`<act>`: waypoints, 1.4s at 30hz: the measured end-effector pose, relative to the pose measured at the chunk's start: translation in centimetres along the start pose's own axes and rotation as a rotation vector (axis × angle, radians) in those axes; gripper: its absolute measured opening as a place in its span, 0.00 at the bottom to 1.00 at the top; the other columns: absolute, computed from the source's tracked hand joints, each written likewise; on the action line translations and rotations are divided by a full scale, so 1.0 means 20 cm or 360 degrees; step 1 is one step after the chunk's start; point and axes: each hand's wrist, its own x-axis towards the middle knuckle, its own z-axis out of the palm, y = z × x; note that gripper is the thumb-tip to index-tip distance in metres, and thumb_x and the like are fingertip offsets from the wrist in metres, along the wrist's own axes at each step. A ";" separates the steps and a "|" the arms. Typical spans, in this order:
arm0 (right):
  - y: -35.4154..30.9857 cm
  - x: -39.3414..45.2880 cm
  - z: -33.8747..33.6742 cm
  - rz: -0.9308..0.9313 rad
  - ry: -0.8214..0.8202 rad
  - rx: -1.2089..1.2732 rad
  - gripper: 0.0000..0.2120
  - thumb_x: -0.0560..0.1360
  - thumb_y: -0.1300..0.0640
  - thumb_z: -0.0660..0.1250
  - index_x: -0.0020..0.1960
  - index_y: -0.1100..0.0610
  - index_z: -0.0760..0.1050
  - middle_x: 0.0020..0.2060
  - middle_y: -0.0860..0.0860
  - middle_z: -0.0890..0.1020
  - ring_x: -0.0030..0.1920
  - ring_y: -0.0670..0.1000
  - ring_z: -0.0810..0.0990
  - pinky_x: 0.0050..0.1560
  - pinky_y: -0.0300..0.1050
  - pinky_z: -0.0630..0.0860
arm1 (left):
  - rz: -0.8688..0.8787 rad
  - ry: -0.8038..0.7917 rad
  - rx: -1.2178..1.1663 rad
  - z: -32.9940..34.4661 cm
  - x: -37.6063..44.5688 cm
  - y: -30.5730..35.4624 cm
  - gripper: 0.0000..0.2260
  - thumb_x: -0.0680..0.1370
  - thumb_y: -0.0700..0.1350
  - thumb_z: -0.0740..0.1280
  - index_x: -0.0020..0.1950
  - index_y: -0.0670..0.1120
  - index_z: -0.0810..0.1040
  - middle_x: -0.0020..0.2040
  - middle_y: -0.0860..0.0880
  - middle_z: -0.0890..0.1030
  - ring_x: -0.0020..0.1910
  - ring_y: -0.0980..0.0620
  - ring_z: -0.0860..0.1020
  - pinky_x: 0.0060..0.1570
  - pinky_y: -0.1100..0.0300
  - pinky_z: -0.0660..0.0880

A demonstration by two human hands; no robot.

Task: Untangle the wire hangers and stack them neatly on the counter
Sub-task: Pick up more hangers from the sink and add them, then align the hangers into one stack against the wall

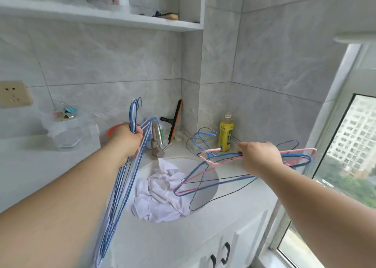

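- Left hand [127, 138] fisted around the necks of a sorted bundle of blue hangers [120, 186]; hooks up, bodies hanging down toward the camera, clear of the surface [166, 245].
- Right hand [259, 158] curled over the top of the tangled pile [205, 176]; seems to grip a blue bar and the pink hanger [213, 162] together, fingertips hidden, exact grip unclear.
- Tangled pile: pink, blue and dark wire, partly on the surface at the back right, partly jutting over the sink [205, 186]. More hooks near the yellow bottle [225, 134].
- Step in hand, judged: pull the next hanger out of the tangle and add it to the left bundle.
- Pick one wire only. Pink looks topmost; regrip at its neck, drop the blue bar.
- Lift slowly, rotate so the hook slides out along the crossing wires. No yanking: dark thin hangers likely snag and drag.
- Keep the lift path away from the yellow bottle and the tap [157, 139]; both close to the hooks.
- Watch for loose hangers sliding into the sink onto the white cloth [160, 194].
- Match hook direction before nesting into the left bundle.
- Stack not yet started on the surface; the bare patch in front of the sink looks usable.
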 end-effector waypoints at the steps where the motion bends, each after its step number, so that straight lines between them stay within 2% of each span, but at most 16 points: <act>1: 0.01 0.00 -0.04 -0.0043 0.0083 0.0009 0.09 0.68 0.61 0.59 0.45 0.50 0.73 0.40 0.50 0.83 0.40 0.57 0.79 0.39 0.42 0.63 | 0.0052 -0.0006 0.0046 -0.02 0.00 0.02 0.11 0.76 0.39 0.62 0.36 0.50 0.72 0.32 0.46 0.74 0.27 0.49 0.71 0.25 0.65 0.70; 3: 0.00 0.02 -0.12 -0.0089 0.0238 0.0113 0.07 0.68 0.60 0.61 0.43 0.51 0.73 0.40 0.53 0.83 0.41 0.58 0.80 0.37 0.42 0.61 | 0.0146 -0.0067 0.0102 -0.09 -0.02 0.07 0.10 0.76 0.39 0.63 0.37 0.50 0.73 0.31 0.45 0.74 0.27 0.49 0.72 0.29 0.62 0.69; 5: -0.02 0.04 -0.18 -0.0097 0.0293 0.0295 0.05 0.68 0.61 0.61 0.42 0.53 0.73 0.40 0.54 0.83 0.43 0.60 0.79 0.35 0.43 0.62 | 0.0205 -0.0189 0.0160 -0.15 -0.03 0.11 0.08 0.76 0.39 0.65 0.38 0.49 0.75 0.31 0.46 0.75 0.27 0.50 0.73 0.27 0.62 0.67; 9: -0.17 0.11 -0.33 -0.0306 0.0213 0.0523 0.10 0.67 0.64 0.60 0.45 0.54 0.76 0.42 0.55 0.83 0.45 0.60 0.79 0.38 0.47 0.72 | 0.0330 -0.0374 0.0359 -0.34 -0.09 0.18 0.07 0.75 0.39 0.65 0.41 0.49 0.79 0.40 0.45 0.83 0.28 0.53 0.76 0.24 0.63 0.69; 14: -0.50 0.14 -0.60 -0.0712 0.0353 0.0651 0.08 0.66 0.65 0.62 0.40 0.56 0.76 0.36 0.57 0.82 0.41 0.61 0.78 0.35 0.45 0.65 | 0.0400 -0.0427 0.0629 -0.69 -0.16 0.19 0.07 0.75 0.37 0.65 0.42 0.49 0.80 0.47 0.42 0.84 0.31 0.52 0.74 0.28 0.63 0.70; 15: -0.60 0.14 -0.64 -0.0797 0.0349 0.0703 0.07 0.65 0.65 0.63 0.38 0.55 0.75 0.35 0.56 0.81 0.40 0.61 0.78 0.35 0.45 0.65 | 0.0386 -0.0404 0.0643 -0.76 -0.19 0.17 0.07 0.75 0.37 0.65 0.43 0.48 0.80 0.46 0.42 0.85 0.31 0.52 0.74 0.29 0.62 0.70; 17: -0.80 0.10 -0.68 -0.0916 0.0319 0.0837 0.07 0.66 0.64 0.64 0.35 0.52 0.72 0.33 0.54 0.79 0.40 0.60 0.77 0.35 0.43 0.63 | 0.0344 -0.0377 0.0561 -0.86 -0.22 0.13 0.09 0.75 0.36 0.65 0.42 0.49 0.80 0.36 0.51 0.85 0.27 0.54 0.72 0.25 0.66 0.69; 20: -1.18 0.03 -0.67 -0.0938 0.0236 0.1104 0.04 0.69 0.60 0.64 0.40 0.53 0.75 0.41 0.56 0.82 0.43 0.59 0.78 0.37 0.43 0.65 | 0.0258 -0.0295 0.0488 -1.04 -0.30 0.04 0.15 0.74 0.35 0.66 0.32 0.50 0.81 0.21 0.55 0.77 0.20 0.60 0.68 0.20 0.69 0.64; 22: -1.44 -0.02 -0.63 -0.0907 0.0218 0.1197 0.04 0.70 0.60 0.62 0.42 0.53 0.75 0.43 0.56 0.82 0.45 0.60 0.78 0.38 0.44 0.66 | 0.0199 -0.0220 0.0478 -1.17 -0.35 -0.03 0.12 0.73 0.36 0.67 0.34 0.49 0.83 0.22 0.54 0.76 0.22 0.59 0.68 0.22 0.67 0.66; 25: -1.78 -0.13 -0.58 -0.1009 0.0180 0.1278 0.06 0.69 0.63 0.62 0.43 0.55 0.75 0.46 0.55 0.81 0.48 0.60 0.77 0.39 0.43 0.65 | 0.0095 -0.0053 0.0469 -1.41 -0.41 -0.17 0.10 0.72 0.33 0.67 0.37 0.47 0.82 0.32 0.48 0.84 0.31 0.54 0.75 0.35 0.61 0.75; 28: -2.08 -0.24 -0.56 -0.1085 0.0170 0.1410 0.13 0.67 0.66 0.62 0.50 0.55 0.73 0.52 0.54 0.76 0.54 0.57 0.73 0.44 0.45 0.68 | -0.0030 -0.0042 0.0490 -1.63 -0.44 -0.31 0.06 0.72 0.32 0.65 0.39 0.40 0.80 0.29 0.49 0.79 0.27 0.52 0.67 0.26 0.65 0.65; 30: -2.20 -0.29 -0.54 -0.1068 0.0153 0.1478 0.21 0.66 0.67 0.62 0.57 0.52 0.71 0.56 0.53 0.74 0.58 0.56 0.70 0.50 0.46 0.69 | -0.0089 -0.0025 0.0500 -1.73 -0.44 -0.38 0.04 0.73 0.33 0.65 0.42 0.33 0.79 0.30 0.46 0.77 0.25 0.53 0.65 0.25 0.65 0.63; 33: -2.38 -0.35 -0.49 -0.1081 0.0052 0.1388 0.26 0.69 0.65 0.60 0.65 0.49 0.67 0.58 0.53 0.76 0.60 0.56 0.68 0.57 0.47 0.69 | -0.0087 -0.0064 0.0507 -1.87 -0.41 -0.53 0.13 0.73 0.33 0.67 0.27 0.40 0.78 0.18 0.56 0.74 0.19 0.61 0.69 0.22 0.70 0.67; 36: -2.50 -0.41 -0.43 -0.1100 -0.0010 0.1216 0.25 0.71 0.60 0.60 0.68 0.48 0.65 0.58 0.52 0.78 0.59 0.56 0.68 0.57 0.46 0.68 | -0.0104 -0.0133 0.0466 -1.91 -0.39 -0.68 0.15 0.72 0.33 0.69 0.28 0.48 0.79 0.24 0.55 0.79 0.28 0.54 0.74 0.29 0.65 0.72; 39: -2.58 -0.43 -0.42 -0.1107 0.0008 0.1116 0.23 0.72 0.58 0.59 0.67 0.48 0.67 0.55 0.51 0.80 0.58 0.56 0.68 0.54 0.48 0.70 | -0.0059 -0.0172 0.0344 -1.95 -0.35 -0.77 0.08 0.72 0.31 0.67 0.37 0.41 0.79 0.38 0.44 0.79 0.43 0.44 0.76 0.47 0.54 0.74; 42: -2.60 -0.40 -0.46 -0.1079 -0.0162 0.1030 0.19 0.71 0.58 0.58 0.60 0.45 0.72 0.41 0.48 0.79 0.55 0.55 0.69 0.46 0.46 0.70 | -0.0030 -0.0240 0.0414 -1.96 -0.33 -0.77 0.09 0.72 0.34 0.68 0.39 0.49 0.80 0.41 0.48 0.82 0.48 0.46 0.78 0.52 0.53 0.75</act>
